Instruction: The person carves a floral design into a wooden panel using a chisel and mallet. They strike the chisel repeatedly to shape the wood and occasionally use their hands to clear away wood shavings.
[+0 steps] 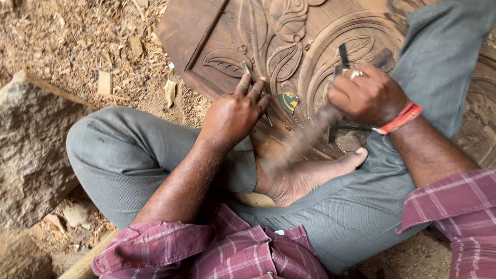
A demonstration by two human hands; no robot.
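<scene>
Now, chisel (247, 68): slim, long axis running far-left to near-right, tip on carved wooden panel (289, 36).
Left hand (235, 111): grasping the chisel.
Right hand (367, 95): clenched round blurred wooden mallet (305, 139), angled near-left.

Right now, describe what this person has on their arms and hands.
Both arms are bare from the rolled-up sleeves of a maroon plaid shirt down. The right hand has an orange-red band around its wrist and a pale ring on one finger. The left hand wears nothing.
</scene>
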